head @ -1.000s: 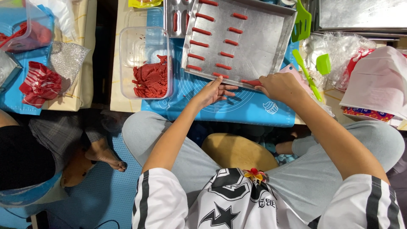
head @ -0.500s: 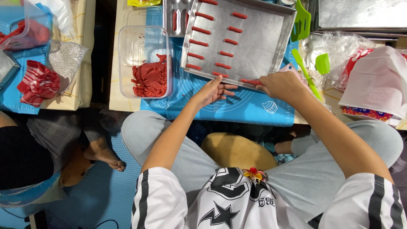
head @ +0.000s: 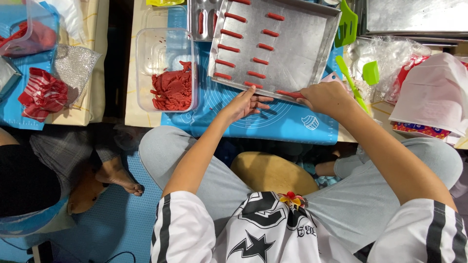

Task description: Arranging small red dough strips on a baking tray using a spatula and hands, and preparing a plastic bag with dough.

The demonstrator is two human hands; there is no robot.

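Blue silicone mat (head: 292,124) underneath; right hand (head: 327,97) pinches a red dough stick (head: 288,93) at the baking tray (head: 312,46) edge, left hand (head: 246,103) fingers spread just beside it.

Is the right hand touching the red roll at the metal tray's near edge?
Touching. The head view shows the right hand pinching one end of the red roll, which lies on the metal tray's near edge.
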